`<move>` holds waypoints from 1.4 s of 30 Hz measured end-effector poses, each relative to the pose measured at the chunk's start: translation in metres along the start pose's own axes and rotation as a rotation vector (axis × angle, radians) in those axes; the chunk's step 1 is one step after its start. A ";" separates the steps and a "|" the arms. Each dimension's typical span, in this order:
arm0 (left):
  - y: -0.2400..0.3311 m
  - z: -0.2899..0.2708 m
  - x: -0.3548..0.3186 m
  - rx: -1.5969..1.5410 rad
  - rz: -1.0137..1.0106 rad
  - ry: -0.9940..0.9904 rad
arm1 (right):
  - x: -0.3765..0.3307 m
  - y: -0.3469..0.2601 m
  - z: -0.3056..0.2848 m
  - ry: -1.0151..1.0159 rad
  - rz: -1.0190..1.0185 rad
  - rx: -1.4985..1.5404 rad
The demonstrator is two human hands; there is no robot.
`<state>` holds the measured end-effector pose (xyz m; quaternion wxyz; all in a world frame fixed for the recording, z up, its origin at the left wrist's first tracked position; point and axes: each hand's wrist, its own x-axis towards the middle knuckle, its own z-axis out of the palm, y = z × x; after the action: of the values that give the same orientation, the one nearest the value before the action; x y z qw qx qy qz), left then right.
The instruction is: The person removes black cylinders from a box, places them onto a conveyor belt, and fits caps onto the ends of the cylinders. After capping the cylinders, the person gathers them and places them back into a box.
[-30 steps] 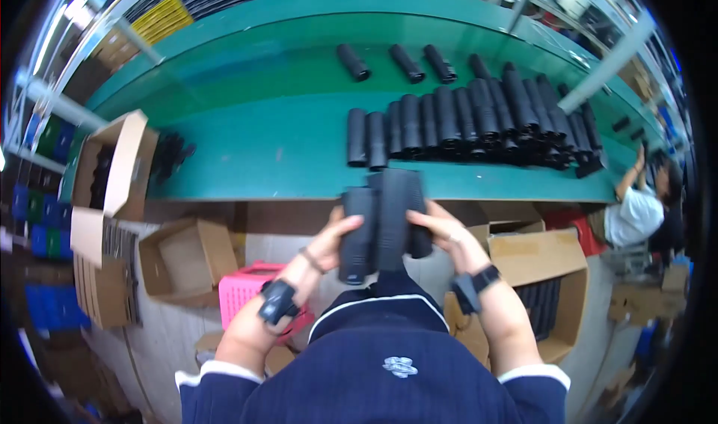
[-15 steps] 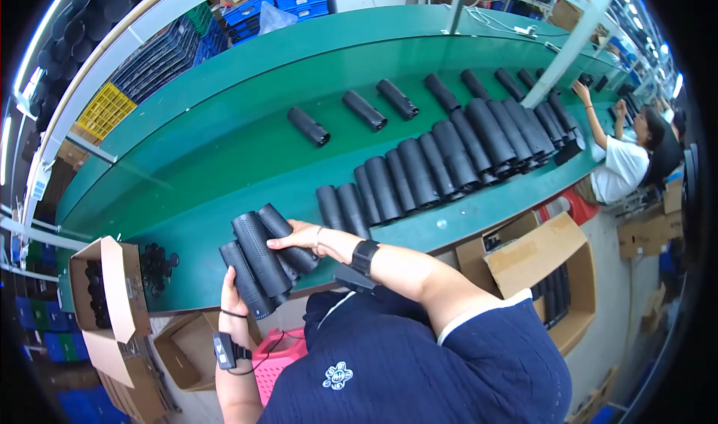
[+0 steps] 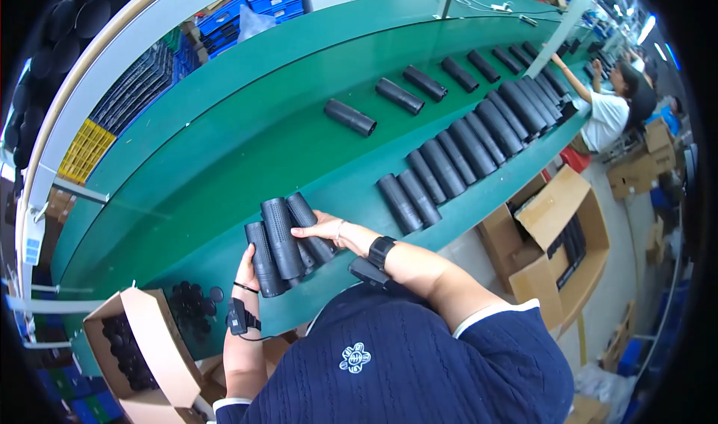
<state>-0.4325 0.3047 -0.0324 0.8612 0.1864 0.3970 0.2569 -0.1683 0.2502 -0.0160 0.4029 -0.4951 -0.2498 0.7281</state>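
Between my two hands I hold a bundle of several black tubes [image 3: 281, 237] with finely perforated sides, upright and slightly tilted, side by side over the near part of the green bench. My left hand [image 3: 250, 268] grips the bundle from its left side, most fingers hidden behind the tubes. My right hand [image 3: 321, 228] is wrapped around the right side, its thumb lying across the tubes. Just right of my hands, a close-packed row of similar black tubes [image 3: 443, 168] runs along the bench. Further back, single black tubes [image 3: 350, 117] lie spaced apart on the green surface.
Loose round black discs [image 3: 196, 304] lie on the bench at the left, beside an open cardboard box [image 3: 161, 342] holding more. Another open cardboard box [image 3: 553, 209] with black tubes stands below the right edge. A co-worker [image 3: 607, 117] reaches toward the bench at far right.
The whole view has shifted, so most things appear further right. My hands keep the same hold on the tubes, and the gap between them and the tube row has widened.
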 end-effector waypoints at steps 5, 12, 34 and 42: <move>0.017 -0.070 0.014 0.022 -0.057 -0.014 | 0.010 0.005 0.026 0.051 0.030 -0.196; 0.018 -0.093 -0.001 0.120 -0.137 0.087 | 0.034 0.019 0.023 0.128 0.090 -0.275; 0.011 -0.089 -0.023 0.647 0.387 0.379 | 0.024 0.040 -0.043 0.599 0.048 -0.937; 0.005 -0.041 -0.059 1.034 0.701 0.244 | 0.028 0.054 -0.095 0.501 -0.164 -0.861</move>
<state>-0.4986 0.2786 -0.0201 0.4730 0.6665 0.4805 0.3180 -0.1044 0.2405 -0.1083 0.2655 -0.7545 -0.4613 0.3840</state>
